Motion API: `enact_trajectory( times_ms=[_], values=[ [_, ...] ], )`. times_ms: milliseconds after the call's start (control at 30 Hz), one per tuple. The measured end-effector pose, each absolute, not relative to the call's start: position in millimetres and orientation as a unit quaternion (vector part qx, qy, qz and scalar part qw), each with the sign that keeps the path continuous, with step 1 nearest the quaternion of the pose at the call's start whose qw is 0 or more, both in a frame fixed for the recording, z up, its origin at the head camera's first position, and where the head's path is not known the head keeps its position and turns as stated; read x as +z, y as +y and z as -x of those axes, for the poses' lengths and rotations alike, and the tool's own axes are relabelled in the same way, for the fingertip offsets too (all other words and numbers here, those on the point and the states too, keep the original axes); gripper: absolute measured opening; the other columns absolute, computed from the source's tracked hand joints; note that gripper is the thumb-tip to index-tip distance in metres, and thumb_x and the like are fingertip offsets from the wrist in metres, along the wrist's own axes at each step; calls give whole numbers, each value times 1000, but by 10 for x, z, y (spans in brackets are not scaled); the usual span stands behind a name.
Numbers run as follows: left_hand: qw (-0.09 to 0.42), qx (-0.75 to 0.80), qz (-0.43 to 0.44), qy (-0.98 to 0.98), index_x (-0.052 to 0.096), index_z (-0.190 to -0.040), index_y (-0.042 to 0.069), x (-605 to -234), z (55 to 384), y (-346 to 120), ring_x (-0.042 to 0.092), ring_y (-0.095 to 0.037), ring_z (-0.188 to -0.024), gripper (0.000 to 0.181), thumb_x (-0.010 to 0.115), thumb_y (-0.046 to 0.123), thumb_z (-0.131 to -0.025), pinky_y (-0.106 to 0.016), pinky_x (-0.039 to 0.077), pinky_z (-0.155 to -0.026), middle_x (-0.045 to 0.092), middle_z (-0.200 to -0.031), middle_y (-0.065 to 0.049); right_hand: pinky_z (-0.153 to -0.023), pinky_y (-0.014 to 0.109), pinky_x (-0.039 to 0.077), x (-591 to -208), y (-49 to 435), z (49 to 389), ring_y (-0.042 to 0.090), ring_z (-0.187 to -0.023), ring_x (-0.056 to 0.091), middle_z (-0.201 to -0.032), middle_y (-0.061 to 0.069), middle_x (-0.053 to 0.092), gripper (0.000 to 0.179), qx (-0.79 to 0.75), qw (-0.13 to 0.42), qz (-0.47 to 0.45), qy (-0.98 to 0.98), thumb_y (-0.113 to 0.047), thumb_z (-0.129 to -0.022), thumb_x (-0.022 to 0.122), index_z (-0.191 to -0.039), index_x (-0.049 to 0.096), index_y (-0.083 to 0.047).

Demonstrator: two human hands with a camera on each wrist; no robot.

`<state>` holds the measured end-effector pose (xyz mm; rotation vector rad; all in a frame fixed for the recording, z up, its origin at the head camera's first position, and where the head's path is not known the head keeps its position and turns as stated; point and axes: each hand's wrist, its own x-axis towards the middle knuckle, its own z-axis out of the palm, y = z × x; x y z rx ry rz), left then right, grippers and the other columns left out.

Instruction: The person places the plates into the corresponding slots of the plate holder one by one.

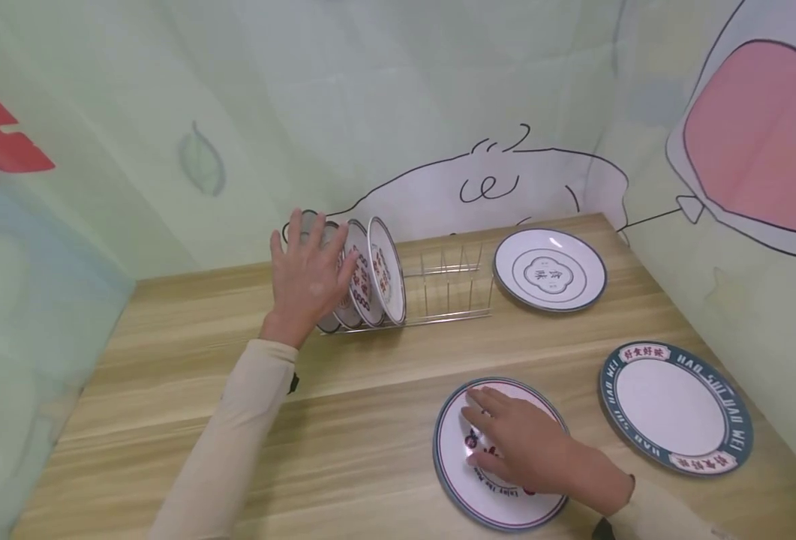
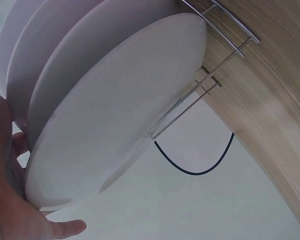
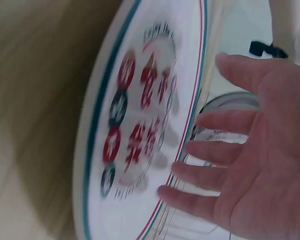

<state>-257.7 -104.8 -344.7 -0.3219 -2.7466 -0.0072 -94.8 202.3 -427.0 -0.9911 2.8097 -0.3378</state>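
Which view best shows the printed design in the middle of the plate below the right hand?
The right wrist view: the printed design lies uncovered there, though slanted and slightly blurred. In the head view, the right hand hides much of it. The left wrist view shows none of it.

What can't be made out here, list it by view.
Head: round white, teal-edged plate, its print partly covered by the right hand.
Head: much of the round white plate leftmost in the silver wire rack, behind the left hand.
Left wrist: the left hand, cut off by the left edge.
Right wrist: teal-edged plate's small lettering, blurred.
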Motion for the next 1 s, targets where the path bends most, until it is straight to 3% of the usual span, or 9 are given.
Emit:
enact_trajectory(
  times_ms=[167,300,433,600,800,867,1000],
  values=[
    [192,-3,114,-975,47,-149,20,-3448,2583,-1052,17,-44,-152,57,35,51,-103,-72,20,-115,38,-159,-18,-102,55,49,-4256,1942,869,42,-135,51,-144,19,54,53,-111,102,325,934,-48,-94,63,-132,62,-11],
    [196,-8,113,-974,47,-149,20,-3447,2581,-1059,17,-44,-152,56,35,51,-103,-71,20,-115,38,-158,-18,-104,64,43,-4263,1861,842,48,-140,42,-148,25,48,69,-124,131,305,935,-61,-97,48,-147,49,-13],
    [196,-10,114,-974,48,-148,20,-3448,2582,-1057,18,-44,-152,56,36,51,-103,-71,20,-115,39,-158,-17,-102,72,38,-4323,1773,819,53,-143,34,-152,31,39,81,-116,140,285,941,-75,-92,41,-152,42,-21],
    [194,-7,116,-974,47,-149,21,-3415,2607,-1033,16,-44,-153,57,35,52,-103,-71,20,-115,38,-159,-17,-102,77,33,-4405,1713,805,55,-146,26,-157,35,28,102,-90,120,279,949,-89,-78,43,-156,36,-24],
    [190,-15,112,-975,47,-149,21,-3380,2607,-1018,15,-44,-153,56,36,51,-102,-72,19,-115,37,-159,-17,-100,79,33,-4459,1676,781,55,-144,30,-156,37,28,127,-18,77,291,954,-92,-57,63,-157,31,-21],
    [191,-18,112,-975,48,-148,20,-3387,2592,-1022,16,-44,-153,56,38,50,-102,-72,19,-114,38,-158,-18,-99,78,35,-4469,1666,777,54,-144,31,-155,36,29,124,-7,70,296,952,-89,-58,66,-156,31,-21],
    [188,-19,110,-976,49,-148,20,-3417,2564,-1030,17,-44,-152,55,38,49,-102,-73,20,-114,39,-158,-18,-100,76,36,-4484,1656,804,52,-144,31,-155,34,31,108,-7,80,298,951,-80,-70,65,-156,31,-24]
  ],
)
